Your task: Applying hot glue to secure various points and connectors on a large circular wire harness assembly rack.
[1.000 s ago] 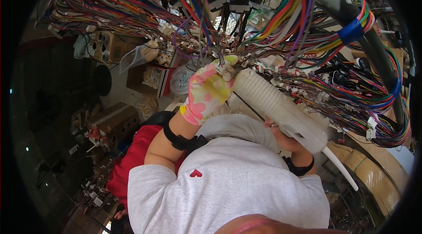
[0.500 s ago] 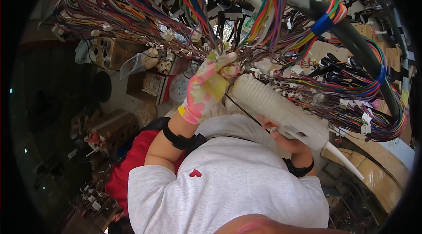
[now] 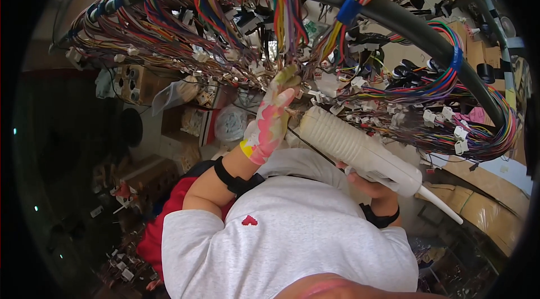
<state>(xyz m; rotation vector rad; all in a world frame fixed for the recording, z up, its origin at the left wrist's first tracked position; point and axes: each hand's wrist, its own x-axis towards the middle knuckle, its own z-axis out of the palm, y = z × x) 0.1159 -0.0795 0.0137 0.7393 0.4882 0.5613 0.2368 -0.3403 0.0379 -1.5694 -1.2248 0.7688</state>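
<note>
My left hand (image 3: 271, 119) wears a floral pink, white and yellow glove. It is raised with its fingers stretched toward the hanging wires, and the fingertips sit close to the white connectors; nothing shows gripped in it. My right hand (image 3: 368, 184) is closed around the grip of a white glue gun (image 3: 360, 150), mostly hidden beneath it. The gun's ribbed front end lies beside my gloved hand, its nozzle near the palm. A thin dark wire runs under the barrel. From the rear end a long white rod sticks out to the lower right.
A curved dark metal rail (image 3: 419, 26) crosses overhead, with bundles of coloured wires (image 3: 287, 15) tied to it by blue tape. More wires with white connectors (image 3: 461, 139) hang at right. Cardboard boxes (image 3: 149, 172) and plastic bags (image 3: 232, 123) stand at left.
The rail and wire bundles have shifted left in view. My left hand has turned and its fingers have straightened upward from a bent pose. The glue gun stays in my right hand.
</note>
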